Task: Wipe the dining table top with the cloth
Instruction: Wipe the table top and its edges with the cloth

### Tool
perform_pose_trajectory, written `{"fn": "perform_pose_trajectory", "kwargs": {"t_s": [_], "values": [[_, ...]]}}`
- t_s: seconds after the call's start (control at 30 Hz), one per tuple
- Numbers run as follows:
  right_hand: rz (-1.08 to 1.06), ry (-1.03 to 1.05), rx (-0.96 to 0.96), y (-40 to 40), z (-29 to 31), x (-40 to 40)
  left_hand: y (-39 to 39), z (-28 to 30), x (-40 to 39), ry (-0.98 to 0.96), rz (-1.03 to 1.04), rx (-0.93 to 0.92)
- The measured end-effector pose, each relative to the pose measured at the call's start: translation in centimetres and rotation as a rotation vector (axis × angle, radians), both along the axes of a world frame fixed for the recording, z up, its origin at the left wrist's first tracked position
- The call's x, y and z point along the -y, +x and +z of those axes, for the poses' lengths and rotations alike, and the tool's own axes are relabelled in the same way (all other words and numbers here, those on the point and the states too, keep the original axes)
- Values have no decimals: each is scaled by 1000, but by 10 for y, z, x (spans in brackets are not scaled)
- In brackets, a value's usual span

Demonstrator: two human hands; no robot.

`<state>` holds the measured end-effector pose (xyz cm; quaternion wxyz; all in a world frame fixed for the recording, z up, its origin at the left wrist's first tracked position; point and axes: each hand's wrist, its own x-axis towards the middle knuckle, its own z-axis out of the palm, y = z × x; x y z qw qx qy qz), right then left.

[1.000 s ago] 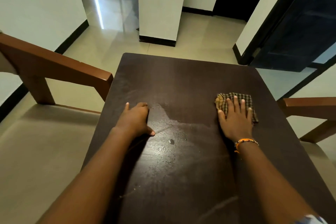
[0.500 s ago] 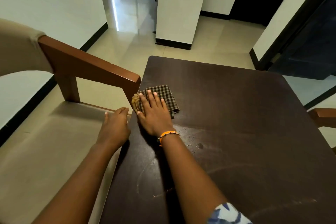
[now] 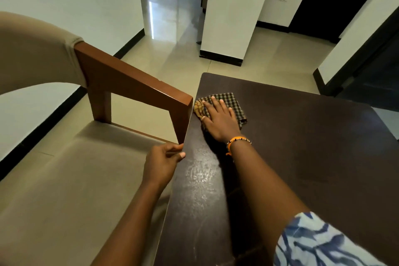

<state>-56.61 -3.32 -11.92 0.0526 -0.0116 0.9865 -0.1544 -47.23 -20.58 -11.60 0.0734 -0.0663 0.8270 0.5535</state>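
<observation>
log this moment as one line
right hand: flat on checked cloth | left hand: gripping dark wooden table top edge

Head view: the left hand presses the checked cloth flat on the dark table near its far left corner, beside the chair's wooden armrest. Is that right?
Not quite. In the head view it is the right hand, with the orange bracelet, that presses the checked cloth flat on the table; the left hand grips the table's left edge. The far left corner and armrest are as stated.

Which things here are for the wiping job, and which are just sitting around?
For the job:
checked cloth
dining table top
right hand, flat on the cloth
left hand, at the table's edge

Just around:
chair
orange bracelet
white pillar
</observation>
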Motion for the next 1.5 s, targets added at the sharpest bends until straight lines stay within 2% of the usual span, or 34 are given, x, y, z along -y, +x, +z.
{"fn": "perform_pose_trajectory", "kwargs": {"t_s": [0.17, 0.4, 0.5, 0.67, 0.83, 0.9, 1.0, 1.1, 1.3, 1.4, 1.5], "values": [[-60, 30, 7, -47, -3, 0, -3, -9, 7, 216, 1, 92], [-106, 37, 26, -77, -2, 1, -8, -9, 6, 252, 34, 194], [-84, 31, 16, -60, -2, 9, -9, -9, 6, 228, 41, 215], [-31, 22, -31, 4, -3, 25, -11, -12, 7, 78, 36, 204], [97, 5, -23, 61, -2, 43, -1, 2, -3, 13, 84, 178], [163, -5, -4, 69, 3, 38, 8, 11, -6, 36, 68, 164], [221, 14, 28, 72, 9, 16, 21, 21, -7, 180, 45, 203], [111, 23, 6, 84, 7, -20, 27, 22, -6, 188, 68, 232], [-304, 54, -47, 125, 4, -93, 26, 3, -4, 97, 171, 237], [-457, 37, -17, 129, 4, -76, 25, -4, 1, 102, 193, 258], [-458, 60, -5, 124, 7, -34, 24, -3, 3, 123, 149, 274]]}}
